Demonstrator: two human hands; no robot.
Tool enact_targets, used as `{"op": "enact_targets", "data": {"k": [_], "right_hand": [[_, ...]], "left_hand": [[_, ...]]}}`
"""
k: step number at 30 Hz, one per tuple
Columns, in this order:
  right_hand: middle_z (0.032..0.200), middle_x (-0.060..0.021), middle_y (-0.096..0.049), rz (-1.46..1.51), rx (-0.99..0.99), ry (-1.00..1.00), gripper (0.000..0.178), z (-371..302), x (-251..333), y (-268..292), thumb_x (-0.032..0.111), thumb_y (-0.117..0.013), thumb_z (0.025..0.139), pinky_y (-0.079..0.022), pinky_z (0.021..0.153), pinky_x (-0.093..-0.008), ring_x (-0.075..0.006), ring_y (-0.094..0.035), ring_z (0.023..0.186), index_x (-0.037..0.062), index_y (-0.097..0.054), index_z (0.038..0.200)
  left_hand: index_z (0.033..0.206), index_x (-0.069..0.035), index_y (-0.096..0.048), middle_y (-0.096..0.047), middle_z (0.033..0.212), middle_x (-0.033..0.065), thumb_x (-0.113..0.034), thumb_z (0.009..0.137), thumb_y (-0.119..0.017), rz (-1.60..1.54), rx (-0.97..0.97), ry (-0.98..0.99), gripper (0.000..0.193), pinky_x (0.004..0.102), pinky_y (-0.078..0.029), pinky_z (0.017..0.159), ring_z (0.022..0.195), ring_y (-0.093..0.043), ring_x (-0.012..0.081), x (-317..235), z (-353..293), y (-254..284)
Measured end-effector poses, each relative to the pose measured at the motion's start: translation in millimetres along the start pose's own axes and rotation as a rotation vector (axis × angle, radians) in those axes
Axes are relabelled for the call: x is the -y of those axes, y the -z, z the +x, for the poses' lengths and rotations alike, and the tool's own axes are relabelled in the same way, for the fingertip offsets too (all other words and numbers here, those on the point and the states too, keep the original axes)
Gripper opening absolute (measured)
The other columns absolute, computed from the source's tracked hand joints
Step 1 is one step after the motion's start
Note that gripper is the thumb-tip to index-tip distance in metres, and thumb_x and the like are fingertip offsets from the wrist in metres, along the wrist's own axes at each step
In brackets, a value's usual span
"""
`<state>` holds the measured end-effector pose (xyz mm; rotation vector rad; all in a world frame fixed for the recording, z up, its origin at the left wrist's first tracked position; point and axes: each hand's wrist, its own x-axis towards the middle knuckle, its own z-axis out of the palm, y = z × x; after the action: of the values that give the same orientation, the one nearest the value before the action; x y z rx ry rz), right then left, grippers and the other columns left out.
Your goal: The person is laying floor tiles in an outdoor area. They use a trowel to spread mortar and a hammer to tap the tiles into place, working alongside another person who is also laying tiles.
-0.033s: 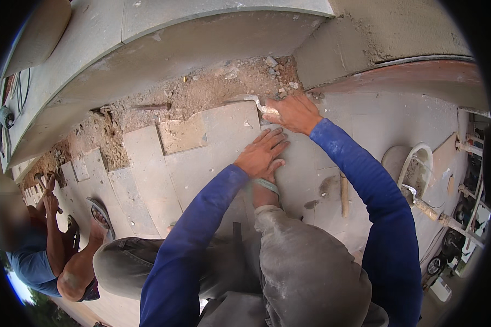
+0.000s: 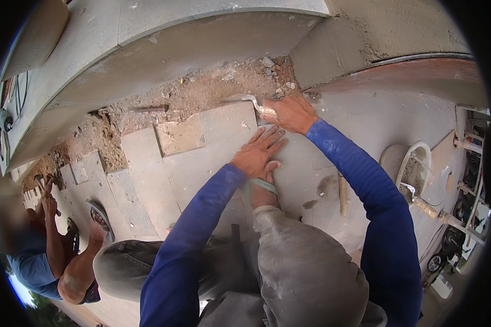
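My right hand (image 2: 292, 113) is closed round the handle of a trowel (image 2: 253, 100), whose bent metal neck and blade reach left along the rough far edge of the paving. The blade lies low against the dirt and the back edge of a grey tile (image 2: 228, 121); how much of it goes under cannot be told. My left hand (image 2: 258, 152) rests flat with fingers spread on the tiles, just below the trowel handle and above my own foot. Between these tiles and the wall runs a strip of loose earth and rubble (image 2: 213, 84).
A dark metal bar (image 2: 150, 108) lies on the dirt. At right stand a mortar bucket (image 2: 426, 155) with another trowel (image 2: 423, 207) beside it, and a wooden handle (image 2: 343, 195). A co-worker (image 2: 38, 267) squats at far left, holding a hammer-like tool (image 2: 40, 181). A concrete ledge (image 2: 174, 43) curves overhead.
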<state>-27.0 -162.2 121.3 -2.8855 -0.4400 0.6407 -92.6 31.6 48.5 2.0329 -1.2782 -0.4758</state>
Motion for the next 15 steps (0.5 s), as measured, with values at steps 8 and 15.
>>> {"op": "enact_targets", "data": {"k": [8,15], "right_hand": [[0.080,-0.0229,-0.070,0.353,-0.208,-0.385,0.046,-63,16,30,0.044,-0.054,0.100,-0.053,0.073,-0.0535,-0.0439,-0.069,0.081,0.0048,-0.057,0.124],[0.086,-0.0254,-0.070,0.516,-0.189,-0.563,0.046,-123,54,-34,0.036,-0.053,0.101,-0.052,0.075,-0.0537,-0.0453,-0.068,0.086,0.0023,-0.052,0.131]], "left_hand": [[0.160,-0.015,-0.021,-0.013,0.168,0.0111,-0.058,0.102,-0.035,0.617,-0.197,0.460,0.074,0.0525,-0.003,0.125,0.156,-0.008,0.0296,115,-38,70],[0.158,-0.007,-0.025,-0.019,0.165,0.0185,-0.052,0.104,-0.036,0.287,-0.604,0.645,0.071,0.0543,-0.006,0.124,0.154,-0.012,0.0349,110,-30,58]]}}
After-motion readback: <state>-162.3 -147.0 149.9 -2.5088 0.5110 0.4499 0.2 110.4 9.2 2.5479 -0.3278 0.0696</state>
